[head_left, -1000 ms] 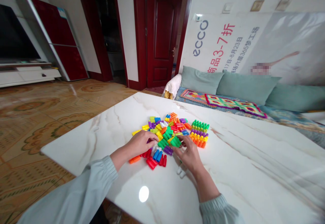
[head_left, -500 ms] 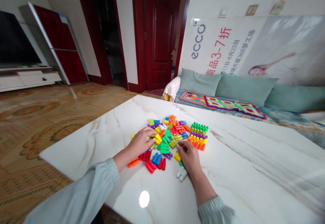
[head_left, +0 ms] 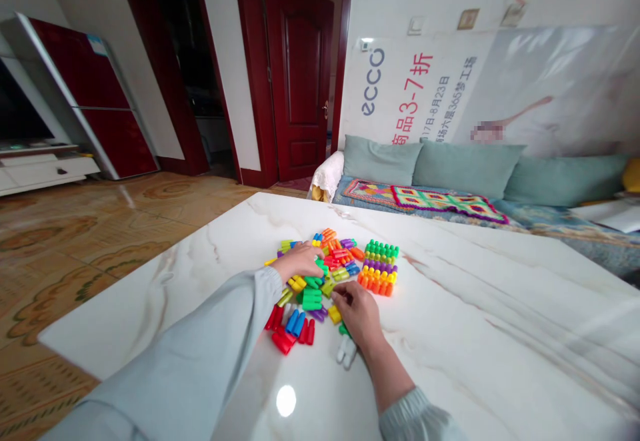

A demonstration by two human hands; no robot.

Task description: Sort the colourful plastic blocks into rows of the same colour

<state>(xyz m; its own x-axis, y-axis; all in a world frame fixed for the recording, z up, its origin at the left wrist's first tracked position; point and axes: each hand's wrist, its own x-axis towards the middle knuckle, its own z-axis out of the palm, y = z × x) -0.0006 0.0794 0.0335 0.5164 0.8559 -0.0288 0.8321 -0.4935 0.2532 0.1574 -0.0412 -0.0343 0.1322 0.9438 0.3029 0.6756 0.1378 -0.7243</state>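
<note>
Rows Stood Neat, Heap Lay Loose

Two hands were in the thick of it on the white table; the left hand reached over the far-left part of a loose heap of plastic pieces, fingers curled down among them, though I couldn't tell whether they had hold of one; the right hand worked at the heap's right edge, thumb and forefinger drawn in close beside a lime piece, and again there was no telling whether anything was pinched there! Now the score, judged from how things lay: over on the right stood a tidy block of rows, green, lime, purple, yellow and orange, which looked like the finished part; the heap looked like the work left, and plenty of it; green pieces sat mid-heap, a blue piece and red pieces on the near side; by the right hand lay a yellow piece and, nearer the wrist, a white piece.
</note>
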